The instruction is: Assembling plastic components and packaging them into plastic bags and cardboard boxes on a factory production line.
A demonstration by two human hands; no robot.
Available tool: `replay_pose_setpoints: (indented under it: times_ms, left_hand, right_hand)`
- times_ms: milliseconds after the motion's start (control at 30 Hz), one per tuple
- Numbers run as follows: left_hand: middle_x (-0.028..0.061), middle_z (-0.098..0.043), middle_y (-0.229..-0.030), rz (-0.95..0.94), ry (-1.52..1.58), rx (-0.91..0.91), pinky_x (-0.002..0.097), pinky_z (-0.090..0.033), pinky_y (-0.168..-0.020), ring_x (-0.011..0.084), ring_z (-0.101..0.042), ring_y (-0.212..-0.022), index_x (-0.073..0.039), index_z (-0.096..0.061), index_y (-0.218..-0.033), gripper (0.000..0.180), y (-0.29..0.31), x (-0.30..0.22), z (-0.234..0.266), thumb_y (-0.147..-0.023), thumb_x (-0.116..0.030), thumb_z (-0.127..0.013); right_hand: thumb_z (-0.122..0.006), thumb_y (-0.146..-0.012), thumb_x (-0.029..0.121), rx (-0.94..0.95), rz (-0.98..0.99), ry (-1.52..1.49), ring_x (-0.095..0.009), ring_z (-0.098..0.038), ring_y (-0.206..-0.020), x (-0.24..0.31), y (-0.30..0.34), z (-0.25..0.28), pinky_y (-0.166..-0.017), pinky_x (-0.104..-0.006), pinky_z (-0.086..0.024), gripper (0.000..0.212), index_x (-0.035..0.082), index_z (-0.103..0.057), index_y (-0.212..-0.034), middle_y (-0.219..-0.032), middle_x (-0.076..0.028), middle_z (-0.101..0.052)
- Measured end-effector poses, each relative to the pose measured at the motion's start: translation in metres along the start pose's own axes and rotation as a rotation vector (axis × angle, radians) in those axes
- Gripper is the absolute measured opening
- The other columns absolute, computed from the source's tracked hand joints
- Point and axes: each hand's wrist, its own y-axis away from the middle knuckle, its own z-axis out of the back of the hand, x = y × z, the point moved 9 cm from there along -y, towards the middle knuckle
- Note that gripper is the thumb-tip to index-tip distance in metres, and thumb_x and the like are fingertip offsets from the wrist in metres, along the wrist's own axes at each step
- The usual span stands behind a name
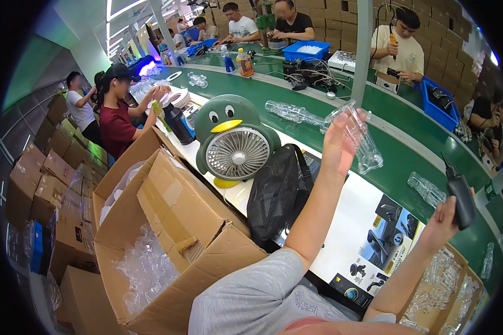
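Note:
My left hand (336,146) is raised over the green conveyor belt, fingers wrapped round a clear plastic part (365,144). The part has a wide round flange at its upper end and narrows downward. At the right, my right hand (442,219) grips a black electric screwdriver (461,200), its thin dark tip pointing up and left. The two hands are well apart. Beside the screwdriver, a clear ribbed plastic piece (426,188) lies on the belt. Another long clear piece (294,111) lies on the belt just left of my left hand.
A penguin-shaped fan (238,157) and a black mesh bag (279,192) stand on the white table. Left of them is a cardboard box (201,279) with plastic wrap. Boxes of clear parts (437,282) sit at lower right. Several co-workers work along the belt (394,142).

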Motion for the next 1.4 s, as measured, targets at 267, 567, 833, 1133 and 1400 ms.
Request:
replay_pose_setpoints:
  times_ms: [267, 567, 833, 1133, 1400]
  left_hand:
    - [0.0134, -0.058, -0.100, 0.157, -0.205, 0.169, 0.0355, -0.050, -0.080, 0.0203, -0.059, -0.089, -0.008, -0.039, -0.123, 0.045, 0.022, 0.022, -0.041, -0.086, -0.027, -0.056]
    - [0.0085, -0.046, -0.117, 0.237, -0.278, 0.285, 0.0360, -0.042, -0.091, 0.0217, -0.048, -0.111, -0.009, -0.026, -0.136, 0.068, 0.045, 0.048, -0.068, -0.080, -0.018, -0.063]
    - [0.0060, -0.049, -0.103, 0.048, -0.921, 0.448, 0.0258, -0.046, -0.075, 0.0140, -0.053, -0.088, -0.005, -0.041, -0.112, 0.063, 0.051, 0.066, -0.076, -0.062, -0.011, -0.079]
    - [0.0036, -0.053, -0.095, 0.038, -1.004, 0.440, 0.0258, -0.044, -0.079, 0.0142, -0.054, -0.093, -0.003, -0.048, -0.112, 0.062, 0.073, 0.082, -0.104, -0.058, -0.001, -0.076]
    - [0.0067, -0.057, -0.097, -0.302, -1.214, 0.433, 0.0264, -0.046, -0.079, 0.0157, -0.057, -0.089, -0.004, -0.049, -0.103, 0.054, 0.089, 0.061, -0.124, -0.059, -0.003, -0.079]
  right_hand:
    - [-0.049, -0.087, 0.006, 0.075, -0.325, -0.814, -0.007, -0.025, -0.055, -0.006, -0.010, 0.015, -0.049, -0.0208, -0.024, 0.042, -0.006, -0.037, -0.125, -0.062, 0.001, -0.027]
    - [-0.052, -0.087, 0.020, -0.182, -0.393, -0.711, -0.007, -0.022, -0.049, -0.001, -0.005, 0.036, -0.046, -0.0218, -0.018, 0.038, -0.002, -0.047, -0.118, -0.051, 0.004, -0.022]
    - [-0.057, -0.082, 0.025, -0.248, -0.384, -0.511, -0.010, -0.046, -0.054, 0.004, -0.001, 0.046, -0.047, -0.0228, -0.037, 0.045, 0.003, -0.047, -0.120, -0.087, -0.007, -0.058]
    - [-0.054, -0.077, 0.016, 0.014, -0.142, -0.362, -0.020, -0.056, -0.087, 0.047, 0.012, 0.025, -0.079, -0.0304, -0.048, 0.043, -0.002, -0.043, -0.114, -0.098, -0.012, -0.053]
    - [-0.064, -0.069, 0.020, 0.104, -0.023, -0.017, -0.019, -0.056, -0.081, 0.065, 0.038, 0.019, -0.072, -0.0297, -0.050, 0.048, -0.001, -0.042, -0.107, -0.101, -0.011, -0.046]
